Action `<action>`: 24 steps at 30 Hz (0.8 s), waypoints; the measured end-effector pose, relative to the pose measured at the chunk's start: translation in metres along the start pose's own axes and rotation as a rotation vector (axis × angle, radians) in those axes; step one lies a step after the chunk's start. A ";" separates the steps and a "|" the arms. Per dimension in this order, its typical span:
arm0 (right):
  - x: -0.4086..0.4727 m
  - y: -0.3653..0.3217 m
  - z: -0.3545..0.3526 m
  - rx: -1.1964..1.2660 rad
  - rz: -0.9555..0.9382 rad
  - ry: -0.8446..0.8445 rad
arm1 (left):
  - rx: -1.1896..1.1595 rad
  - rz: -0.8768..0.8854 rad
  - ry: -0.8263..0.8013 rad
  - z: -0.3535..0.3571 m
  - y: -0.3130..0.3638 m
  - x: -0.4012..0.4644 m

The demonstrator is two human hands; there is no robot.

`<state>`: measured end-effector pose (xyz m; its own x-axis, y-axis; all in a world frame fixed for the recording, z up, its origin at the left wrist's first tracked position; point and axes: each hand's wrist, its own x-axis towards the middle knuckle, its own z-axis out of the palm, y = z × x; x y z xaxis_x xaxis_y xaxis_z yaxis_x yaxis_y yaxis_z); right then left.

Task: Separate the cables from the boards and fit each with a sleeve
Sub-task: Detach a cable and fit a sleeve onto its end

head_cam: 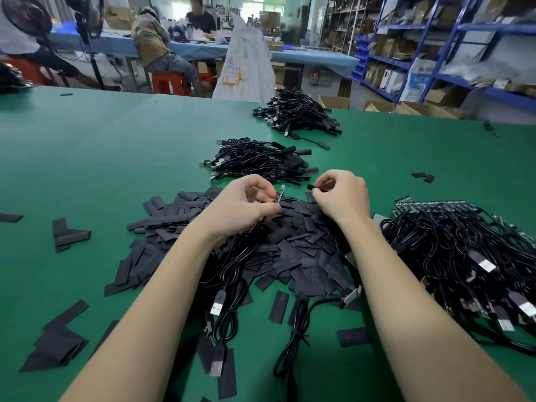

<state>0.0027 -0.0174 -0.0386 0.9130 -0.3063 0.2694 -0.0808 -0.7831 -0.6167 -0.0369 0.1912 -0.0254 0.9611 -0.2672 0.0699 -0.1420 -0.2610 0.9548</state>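
Left hand (246,204) is gripping a small board (280,194); right hand (342,195) is pinching a sleeve (311,187). Two finished piles (261,161) are lying beyond; a large unprocessed bundle (452,242) is waiting.

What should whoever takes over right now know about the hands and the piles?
Left hand holds a small board with its cable.
Right hand pinches one black sleeve, not yet on.
Loose sleeves lie heaped under both hands.
Done: two piles of sleeved cables farther back.
Left: the big heap of cables still on boards at the right.
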 end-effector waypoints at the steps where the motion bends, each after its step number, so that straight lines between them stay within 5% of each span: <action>1: -0.006 -0.002 -0.001 0.025 -0.034 -0.011 | 0.002 -0.001 0.000 0.000 0.000 0.000; 13: -0.072 0.005 0.001 0.127 -0.306 -0.055 | 0.003 -0.002 0.029 -0.001 0.000 0.001; 24: -0.073 0.005 -0.010 0.436 -0.202 -0.113 | 0.049 0.007 -0.015 0.005 0.002 0.001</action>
<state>-0.0682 -0.0043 -0.0544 0.9328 -0.0920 0.3484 0.2551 -0.5141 -0.8189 -0.0376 0.1854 -0.0249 0.9564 -0.2829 0.0721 -0.1607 -0.3039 0.9390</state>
